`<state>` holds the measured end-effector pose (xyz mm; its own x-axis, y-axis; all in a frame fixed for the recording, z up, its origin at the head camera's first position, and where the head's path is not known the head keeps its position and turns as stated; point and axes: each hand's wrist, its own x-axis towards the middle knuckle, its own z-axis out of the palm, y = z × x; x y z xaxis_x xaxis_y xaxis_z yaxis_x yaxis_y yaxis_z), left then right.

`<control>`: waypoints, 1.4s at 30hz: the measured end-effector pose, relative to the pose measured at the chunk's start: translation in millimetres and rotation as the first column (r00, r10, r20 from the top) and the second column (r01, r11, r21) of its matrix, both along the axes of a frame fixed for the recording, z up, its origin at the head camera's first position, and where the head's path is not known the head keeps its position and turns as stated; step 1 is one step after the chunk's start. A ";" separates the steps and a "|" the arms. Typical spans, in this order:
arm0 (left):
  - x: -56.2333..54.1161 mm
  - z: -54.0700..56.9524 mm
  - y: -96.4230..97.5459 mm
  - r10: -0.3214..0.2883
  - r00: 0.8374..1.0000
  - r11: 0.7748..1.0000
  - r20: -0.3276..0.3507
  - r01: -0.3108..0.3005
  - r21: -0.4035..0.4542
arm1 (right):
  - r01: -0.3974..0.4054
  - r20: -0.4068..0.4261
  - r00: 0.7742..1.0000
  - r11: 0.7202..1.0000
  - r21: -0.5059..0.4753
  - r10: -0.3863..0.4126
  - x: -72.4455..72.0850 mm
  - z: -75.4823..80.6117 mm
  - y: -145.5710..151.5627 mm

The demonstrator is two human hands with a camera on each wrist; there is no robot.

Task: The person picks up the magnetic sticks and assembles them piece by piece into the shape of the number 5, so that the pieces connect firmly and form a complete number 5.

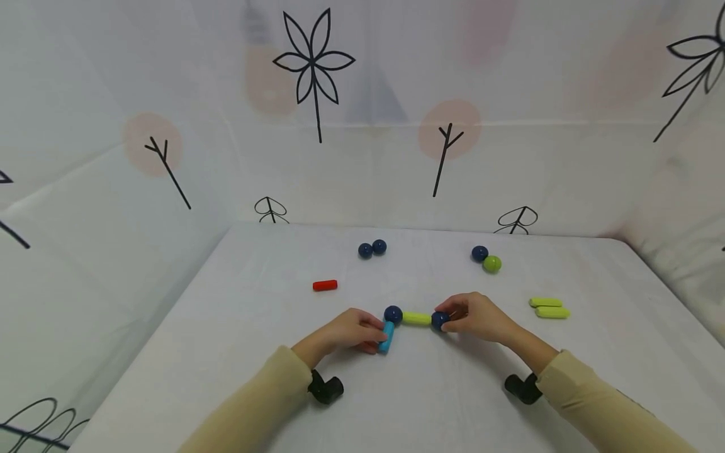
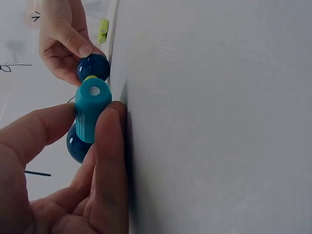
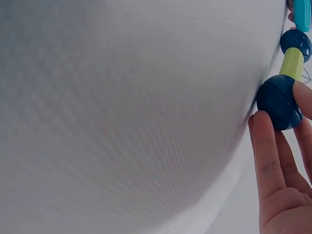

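Note:
My left hand [image 1: 358,329] pinches a light-blue rod [image 1: 387,337] between thumb and fingers. The rod's far end meets a dark-blue ball [image 1: 393,314]; its near end, with a pale round spot, faces the left wrist camera. From that ball a yellow-green rod [image 1: 416,319] runs right to a second dark-blue ball [image 1: 440,321]. My right hand [image 1: 477,316] holds this second ball between thumb and fingers, as the right wrist view also shows [image 3: 280,103]. Both balls and the yellow-green rod form one connected row low over the white surface.
A red rod [image 1: 325,285] lies at the left. Farther back are two dark-blue balls [image 1: 372,248] side by side, and a dark-blue ball [image 1: 479,253] beside a green ball [image 1: 492,264]. Two yellow-green rods [image 1: 549,307] lie at the right. A patterned white cloth [image 1: 362,176] hangs behind.

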<state>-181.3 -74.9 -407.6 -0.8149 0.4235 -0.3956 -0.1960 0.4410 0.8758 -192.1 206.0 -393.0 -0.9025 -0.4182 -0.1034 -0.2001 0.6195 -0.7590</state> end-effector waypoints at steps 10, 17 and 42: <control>-0.2 -2.2 11.1 0.047 0.998 0.998 0.031 -0.048 0.047 | 0.015 0.008 1.000 1.000 0.008 -0.015 -1.2 -0.9 0.0; -1.1 0.3 17.4 0.057 0.998 0.996 0.012 -0.058 0.061 | 0.010 0.008 1.000 1.000 0.007 -0.010 -1.6 0.1 -0.2; -5.9 -4.6 20.3 0.066 0.997 0.990 0.034 -0.070 0.120 | 0.091 -0.114 0.990 0.994 0.058 -0.084 -18.3 -4.1 29.7</control>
<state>-187.2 -54.7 -412.2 -0.8319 0.4138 -0.3697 -0.2489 0.3172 0.9151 -210.4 235.7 -397.0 -0.9426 -0.3331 -0.0237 -0.2242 0.6838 -0.6944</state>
